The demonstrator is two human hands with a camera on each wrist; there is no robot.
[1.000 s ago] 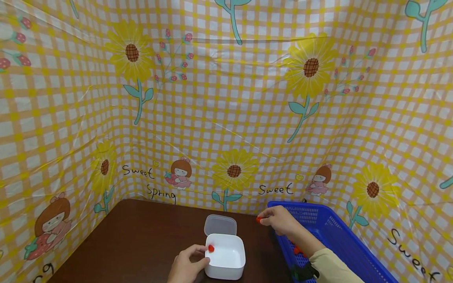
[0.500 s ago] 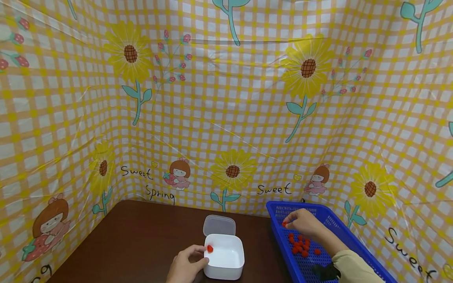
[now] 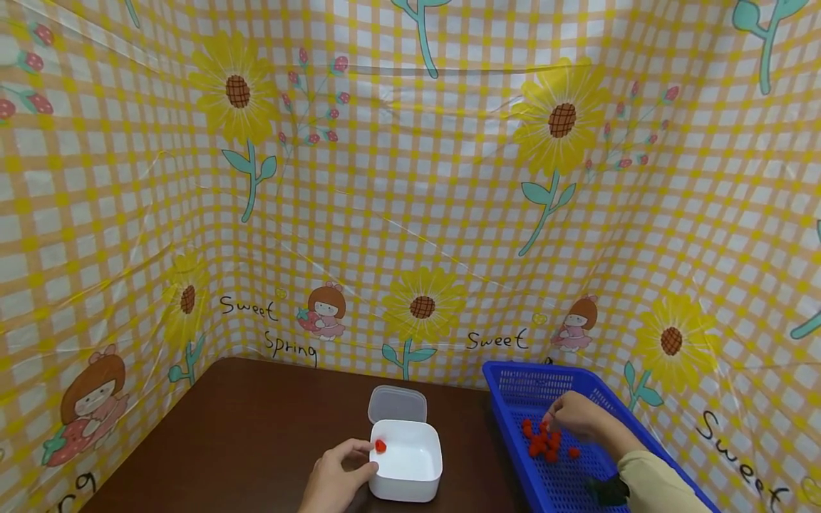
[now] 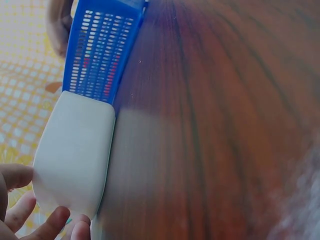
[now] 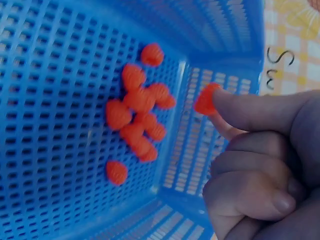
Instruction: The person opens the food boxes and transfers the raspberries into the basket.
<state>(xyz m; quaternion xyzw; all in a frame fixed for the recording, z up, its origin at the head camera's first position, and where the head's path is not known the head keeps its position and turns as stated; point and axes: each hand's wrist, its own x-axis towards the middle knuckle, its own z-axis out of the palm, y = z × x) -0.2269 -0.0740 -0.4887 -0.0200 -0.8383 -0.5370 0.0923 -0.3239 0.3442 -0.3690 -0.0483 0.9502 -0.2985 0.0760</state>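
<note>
My left hand [image 3: 336,476] holds the left side of a white square plastic box [image 3: 405,486], thumb and fingertips at its wall. In the left wrist view, several fingers [image 4: 52,222] touch the end of the box. One red raspberry [image 3: 380,447] is inside, by the left wall. Over the blue basket, my right hand [image 3: 577,415] pinches another red raspberry [image 5: 206,100] between thumb and forefinger, the other fingers curled in. Below it, several raspberries [image 5: 139,100] lie clustered on the basket floor, with one single raspberry [image 5: 116,172] apart from them.
The blue perforated basket [image 3: 513,456] stands on the right of the dark brown table [image 3: 256,427]. Behind the box is a translucent lid [image 3: 398,405]. In the basket, near the right sleeve, a dark object [image 3: 606,491] shows. A checked, flower-printed cloth [image 3: 365,214] encloses the table.
My right hand, still pinching a raspberry, has moved right from beside the basket's left rim to over the raspberry cluster. The left hand and the box have stayed in place.
</note>
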